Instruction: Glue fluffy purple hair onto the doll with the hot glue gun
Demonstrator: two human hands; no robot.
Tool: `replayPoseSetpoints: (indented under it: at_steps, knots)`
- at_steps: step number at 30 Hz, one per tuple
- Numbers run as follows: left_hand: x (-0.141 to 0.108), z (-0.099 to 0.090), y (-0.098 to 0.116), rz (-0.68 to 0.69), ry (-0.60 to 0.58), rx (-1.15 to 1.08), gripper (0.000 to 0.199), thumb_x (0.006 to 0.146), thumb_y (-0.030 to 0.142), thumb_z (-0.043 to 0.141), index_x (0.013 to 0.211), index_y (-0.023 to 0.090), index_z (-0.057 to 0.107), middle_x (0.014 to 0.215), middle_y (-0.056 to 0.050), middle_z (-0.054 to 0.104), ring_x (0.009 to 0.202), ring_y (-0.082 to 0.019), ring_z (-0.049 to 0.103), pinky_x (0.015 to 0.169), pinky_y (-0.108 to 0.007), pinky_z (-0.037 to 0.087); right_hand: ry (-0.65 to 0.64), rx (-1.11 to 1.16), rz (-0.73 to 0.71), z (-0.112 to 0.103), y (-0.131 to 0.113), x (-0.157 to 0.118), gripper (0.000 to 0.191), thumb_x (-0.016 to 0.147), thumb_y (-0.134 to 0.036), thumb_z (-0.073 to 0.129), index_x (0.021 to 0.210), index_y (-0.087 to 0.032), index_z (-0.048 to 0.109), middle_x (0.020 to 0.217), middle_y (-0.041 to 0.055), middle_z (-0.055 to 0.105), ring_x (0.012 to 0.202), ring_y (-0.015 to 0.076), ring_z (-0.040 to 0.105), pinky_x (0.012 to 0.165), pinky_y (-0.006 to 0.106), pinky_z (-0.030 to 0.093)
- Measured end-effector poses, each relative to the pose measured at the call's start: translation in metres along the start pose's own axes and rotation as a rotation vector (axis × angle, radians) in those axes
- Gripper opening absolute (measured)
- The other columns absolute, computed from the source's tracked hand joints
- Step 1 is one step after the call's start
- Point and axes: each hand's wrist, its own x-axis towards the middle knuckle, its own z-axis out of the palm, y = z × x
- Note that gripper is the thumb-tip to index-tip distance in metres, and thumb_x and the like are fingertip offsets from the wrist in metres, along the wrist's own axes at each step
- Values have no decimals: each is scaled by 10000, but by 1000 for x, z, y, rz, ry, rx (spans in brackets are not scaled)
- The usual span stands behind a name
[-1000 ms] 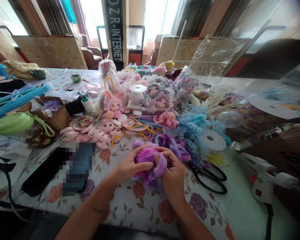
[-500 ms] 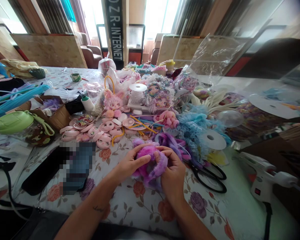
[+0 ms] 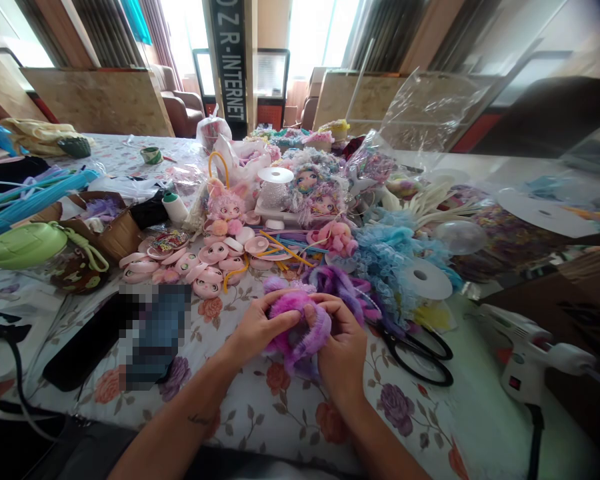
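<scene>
A fuzzy purple-pink piece of plush trim [image 3: 313,337], curled into a loop, is held between my two hands over the flowered tablecloth. My left hand [image 3: 260,327] grips its left side, thumb on top and fingers behind. On the right side, my right hand [image 3: 343,343] pinches it, with the thumb close to the left thumb; some fingertips are hidden behind the fuzz. More purple fuzzy strip [image 3: 343,287] lies just beyond the hands. Black-handled scissors [image 3: 420,353] rest to the right of my right hand, their blades partly covered.
Pink doll face pieces [image 3: 207,277] lie beyond my left hand. Blue ruffled trim [image 3: 390,243] and a white spool [image 3: 425,279] are at the right, with a glue gun [image 3: 525,347] nearer the edge. A phone [image 3: 155,333] and a green-lidded bottle [image 3: 27,247] sit at the left.
Both hands have shifted slightly left with the plush trim, and the thumbs have drawn closer together on it. Nothing else on the table has moved.
</scene>
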Motion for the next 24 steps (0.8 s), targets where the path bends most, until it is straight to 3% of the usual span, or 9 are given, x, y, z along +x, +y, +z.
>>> replayPoseSetpoints:
  at_steps: [5, 11, 18, 24]
  knots:
    - [-1, -1, 4, -6, -60, -68, 510, 812, 461, 676, 1240, 183, 665, 1259, -101, 686, 1157, -310, 613, 1015, -395, 476, -19, -2, -13, -1, 1, -1, 155, 768, -301, 739, 702, -204, 638, 939, 37, 677, 841, 192, 635, 728, 295, 511]
    - [1, -2, 1, -13, -1, -57, 497, 715, 357, 777, 1165, 163, 698, 1188, -90, 713, 1129, -308, 613, 998, -398, 483, -49, -23, -50, 0, -1, -2, 156, 796, -309, 729, 713, -205, 647, 935, 42, 676, 875, 207, 652, 734, 302, 508]
    - [0, -2, -5, -109, -15, -229, 484, 710, 331, 804, 1163, 179, 723, 1144, -86, 735, 1048, -281, 647, 927, -368, 500, -61, -23, -71, 0, 3, -2, 144, 808, -304, 720, 725, -209, 650, 944, 39, 678, 859, 193, 629, 748, 298, 507]
    - [1, -1, -4, -109, 10, -217, 515, 658, 328, 828, 1135, 158, 738, 1059, -80, 755, 986, -276, 664, 872, -341, 511, -71, -24, -74, 0, 4, -3, 127, 823, -298, 708, 748, -210, 653, 956, 41, 681, 901, 208, 651, 771, 309, 506]
